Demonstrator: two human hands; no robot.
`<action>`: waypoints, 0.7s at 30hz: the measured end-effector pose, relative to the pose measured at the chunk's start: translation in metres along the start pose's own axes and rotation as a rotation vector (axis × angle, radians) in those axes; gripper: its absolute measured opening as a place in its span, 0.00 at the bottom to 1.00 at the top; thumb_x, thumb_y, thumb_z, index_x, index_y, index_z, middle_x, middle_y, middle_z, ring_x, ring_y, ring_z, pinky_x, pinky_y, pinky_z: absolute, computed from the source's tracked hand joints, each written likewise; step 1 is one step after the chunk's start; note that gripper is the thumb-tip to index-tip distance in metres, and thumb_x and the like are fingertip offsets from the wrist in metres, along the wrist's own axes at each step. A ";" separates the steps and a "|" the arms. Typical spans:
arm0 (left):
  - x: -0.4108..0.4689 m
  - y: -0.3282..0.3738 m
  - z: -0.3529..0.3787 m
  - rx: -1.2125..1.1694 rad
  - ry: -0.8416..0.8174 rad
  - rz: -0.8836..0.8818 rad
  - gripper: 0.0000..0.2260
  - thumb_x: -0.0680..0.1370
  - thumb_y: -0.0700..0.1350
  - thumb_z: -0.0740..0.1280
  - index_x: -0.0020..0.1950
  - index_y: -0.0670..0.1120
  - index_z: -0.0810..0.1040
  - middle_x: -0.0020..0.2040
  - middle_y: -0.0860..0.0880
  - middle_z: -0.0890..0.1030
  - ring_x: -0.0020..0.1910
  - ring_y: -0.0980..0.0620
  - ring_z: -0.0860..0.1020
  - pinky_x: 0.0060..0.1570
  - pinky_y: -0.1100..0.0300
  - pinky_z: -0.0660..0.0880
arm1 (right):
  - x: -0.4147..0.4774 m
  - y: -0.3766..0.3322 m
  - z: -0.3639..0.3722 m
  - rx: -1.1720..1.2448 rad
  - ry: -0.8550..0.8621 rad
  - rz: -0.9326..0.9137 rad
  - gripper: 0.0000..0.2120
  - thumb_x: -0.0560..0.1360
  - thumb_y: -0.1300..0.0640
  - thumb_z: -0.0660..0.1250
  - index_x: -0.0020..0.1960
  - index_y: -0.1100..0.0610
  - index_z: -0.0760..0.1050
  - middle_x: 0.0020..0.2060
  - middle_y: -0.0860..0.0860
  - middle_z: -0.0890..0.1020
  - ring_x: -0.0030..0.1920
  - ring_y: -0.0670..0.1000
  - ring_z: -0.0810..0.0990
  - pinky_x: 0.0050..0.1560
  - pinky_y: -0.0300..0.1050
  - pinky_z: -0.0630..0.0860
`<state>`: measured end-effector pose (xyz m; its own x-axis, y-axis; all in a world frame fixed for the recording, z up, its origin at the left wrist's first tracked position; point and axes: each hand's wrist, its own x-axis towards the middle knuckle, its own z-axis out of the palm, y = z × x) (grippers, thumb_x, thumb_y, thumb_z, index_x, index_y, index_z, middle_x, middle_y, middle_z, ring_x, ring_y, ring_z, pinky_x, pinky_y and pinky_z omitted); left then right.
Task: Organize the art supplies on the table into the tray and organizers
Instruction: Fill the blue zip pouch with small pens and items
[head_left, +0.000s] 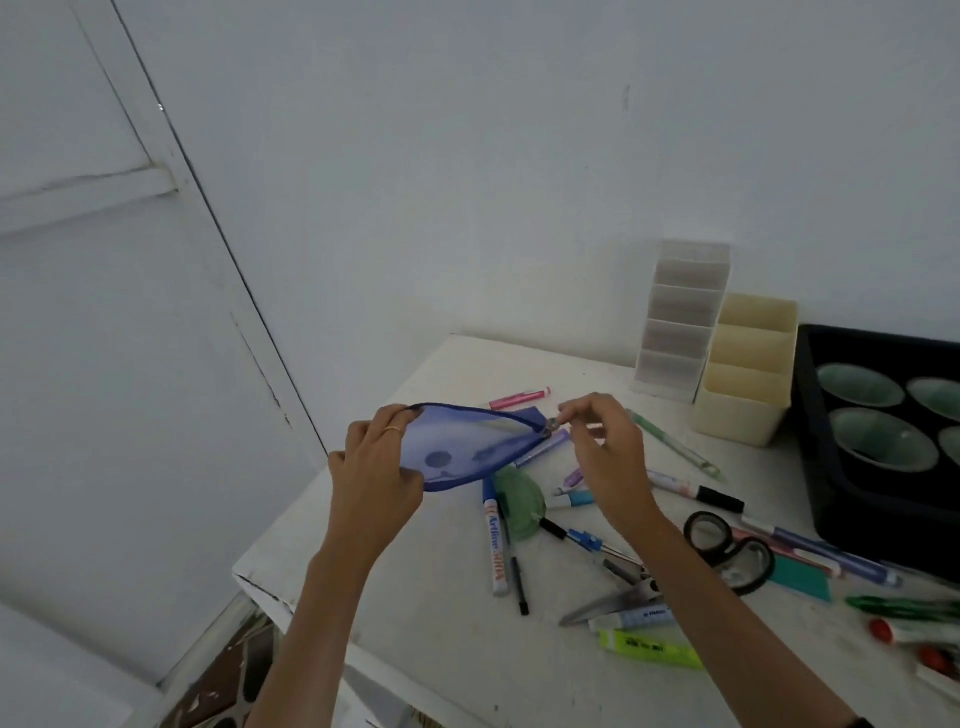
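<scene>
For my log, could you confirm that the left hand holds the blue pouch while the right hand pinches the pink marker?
Not quite: the head view shows the right hand pinching the zipper pull, not the marker. The left hand does hold the blue pouch.

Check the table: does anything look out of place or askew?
Nothing looks spilled or broken. Markers, pens and scissors lie scattered at all angles on the table, while the white organizer and cream organizer look empty. The left hand holds the blue pouch; the right hand pinches its zipper.
</scene>
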<state>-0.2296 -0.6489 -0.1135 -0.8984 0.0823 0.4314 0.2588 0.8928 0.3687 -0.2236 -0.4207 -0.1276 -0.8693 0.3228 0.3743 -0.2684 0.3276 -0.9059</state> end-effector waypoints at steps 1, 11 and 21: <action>0.002 -0.006 0.000 0.017 -0.003 0.003 0.26 0.69 0.32 0.63 0.66 0.46 0.71 0.65 0.49 0.72 0.58 0.45 0.68 0.44 0.55 0.60 | -0.001 0.008 0.006 -0.055 0.021 0.079 0.16 0.71 0.73 0.58 0.38 0.52 0.73 0.42 0.52 0.79 0.43 0.52 0.78 0.46 0.50 0.78; 0.020 -0.052 0.003 0.001 -0.024 0.052 0.34 0.63 0.30 0.61 0.68 0.48 0.68 0.67 0.52 0.69 0.58 0.48 0.62 0.46 0.56 0.55 | -0.018 0.033 0.060 -0.877 -0.387 0.297 0.24 0.72 0.44 0.68 0.65 0.46 0.69 0.57 0.50 0.75 0.59 0.52 0.70 0.59 0.48 0.65; 0.037 -0.055 0.017 -0.499 -0.175 -0.029 0.31 0.63 0.36 0.59 0.67 0.35 0.67 0.64 0.39 0.69 0.64 0.41 0.69 0.69 0.57 0.64 | -0.018 -0.016 0.045 0.267 0.259 0.242 0.07 0.71 0.67 0.71 0.45 0.57 0.78 0.37 0.54 0.83 0.36 0.49 0.82 0.38 0.39 0.79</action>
<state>-0.2833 -0.6870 -0.1320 -0.9425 0.1714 0.2868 0.3318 0.5797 0.7442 -0.2220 -0.4718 -0.1288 -0.7966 0.5853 0.1512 -0.1972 -0.0152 -0.9803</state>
